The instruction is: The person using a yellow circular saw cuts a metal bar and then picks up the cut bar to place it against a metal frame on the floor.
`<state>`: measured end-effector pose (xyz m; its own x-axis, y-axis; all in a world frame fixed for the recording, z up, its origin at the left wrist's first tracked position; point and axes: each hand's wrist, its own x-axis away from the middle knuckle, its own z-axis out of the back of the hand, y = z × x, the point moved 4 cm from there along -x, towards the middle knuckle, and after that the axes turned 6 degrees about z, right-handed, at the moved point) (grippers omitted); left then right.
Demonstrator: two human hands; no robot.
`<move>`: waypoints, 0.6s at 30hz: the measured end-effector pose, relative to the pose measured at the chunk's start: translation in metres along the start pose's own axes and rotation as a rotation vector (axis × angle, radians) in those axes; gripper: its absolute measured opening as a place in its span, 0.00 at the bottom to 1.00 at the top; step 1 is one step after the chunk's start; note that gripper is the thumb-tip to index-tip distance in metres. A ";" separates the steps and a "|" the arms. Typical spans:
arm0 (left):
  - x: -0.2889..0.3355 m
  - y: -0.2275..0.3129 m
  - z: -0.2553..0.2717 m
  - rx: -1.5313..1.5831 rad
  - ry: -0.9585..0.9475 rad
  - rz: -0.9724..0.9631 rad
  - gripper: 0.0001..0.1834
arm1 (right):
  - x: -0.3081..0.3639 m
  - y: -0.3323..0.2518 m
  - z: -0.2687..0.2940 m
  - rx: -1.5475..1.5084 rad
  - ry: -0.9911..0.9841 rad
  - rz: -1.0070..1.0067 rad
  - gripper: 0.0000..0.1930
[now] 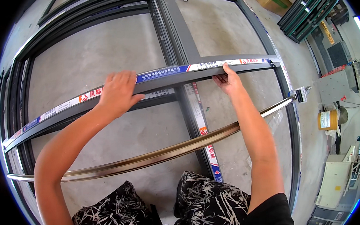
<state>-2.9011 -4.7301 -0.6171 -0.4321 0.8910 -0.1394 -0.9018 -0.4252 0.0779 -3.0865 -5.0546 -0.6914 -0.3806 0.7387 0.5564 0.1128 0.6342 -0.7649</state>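
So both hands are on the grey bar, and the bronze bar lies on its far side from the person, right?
Not quite: in the head view, the bronze bar lies on the near side. The left hand and right hand are indeed on the grey bar.

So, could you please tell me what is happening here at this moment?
A person is handling a long grey bar that crosses a large dark frame. The left hand lies over the bar; the right hand grips it farther along, thumb on top. A bronze-coloured rail lies across, nearer to the person; neither hand is on it.
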 end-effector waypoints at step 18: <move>-0.077 0.077 -0.055 -0.062 0.176 0.049 0.31 | 0.001 -0.002 0.001 0.115 -0.007 0.044 0.19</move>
<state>-2.9384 -4.8402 -0.6548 -0.4660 0.8293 -0.3083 -0.8760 -0.4815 0.0289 -3.0877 -5.0555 -0.6893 -0.3840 0.7631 0.5198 0.0233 0.5708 -0.8208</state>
